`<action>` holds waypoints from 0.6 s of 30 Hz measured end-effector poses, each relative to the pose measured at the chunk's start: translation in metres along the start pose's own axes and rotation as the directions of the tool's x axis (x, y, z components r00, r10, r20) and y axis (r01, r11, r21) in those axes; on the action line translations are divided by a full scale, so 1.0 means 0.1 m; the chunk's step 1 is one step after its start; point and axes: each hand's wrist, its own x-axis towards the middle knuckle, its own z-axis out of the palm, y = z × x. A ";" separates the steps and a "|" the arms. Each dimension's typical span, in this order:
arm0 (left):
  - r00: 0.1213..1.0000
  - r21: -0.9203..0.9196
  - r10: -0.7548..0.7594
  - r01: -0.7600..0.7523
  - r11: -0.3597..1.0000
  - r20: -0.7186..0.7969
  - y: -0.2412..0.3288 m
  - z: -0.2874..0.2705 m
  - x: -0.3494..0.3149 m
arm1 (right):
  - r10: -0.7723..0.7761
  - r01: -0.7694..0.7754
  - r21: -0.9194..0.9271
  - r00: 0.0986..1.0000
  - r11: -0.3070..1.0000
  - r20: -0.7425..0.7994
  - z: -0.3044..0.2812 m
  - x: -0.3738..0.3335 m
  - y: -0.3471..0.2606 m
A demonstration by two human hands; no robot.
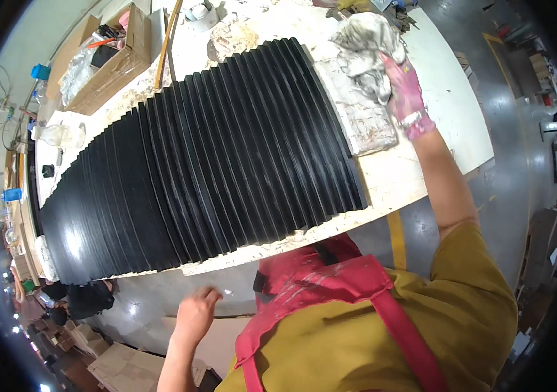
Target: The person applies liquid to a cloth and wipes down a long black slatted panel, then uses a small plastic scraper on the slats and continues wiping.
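Observation:
My right hand [408,95], in a pink glove stained pale, is closed on a crumpled white rag [366,46] with grey smears. The rag lies over the far part of a pale, stained slab [366,124] at the right of the table. Left of the slab, many long black strips [246,144] lie side by side in a wide row, packed tighter toward the left. My left hand [197,313] is bare and hangs below the table's near edge, apart from the strips. Its fingers are curled, and nothing shows in them.
The white table [455,117] is marked with dried smears. At the far left stands an open cardboard box [112,72] with plastic bags and tools. A wooden stick [167,46], a roll of tape [200,16] and a clear bottle [60,135] lie beyond the strips.

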 end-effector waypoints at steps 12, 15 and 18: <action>0.739 0.168 0.601 -0.580 0.797 -0.305 1.33 0.03 2.21 | -0.503 0.978 -0.080 0.169 0.193 0.847 1.32 -0.19 0.84; 0.723 0.180 0.615 -0.590 0.787 -0.314 1.35 0.06 2.23 | 0.135 0.441 -0.695 0.783 0.568 0.607 1.82 0.53 0.48; 0.713 0.184 0.602 -0.578 0.795 -0.359 1.28 0.11 2.24 | -0.309 0.797 -0.566 0.603 0.210 0.735 1.88 0.55 0.83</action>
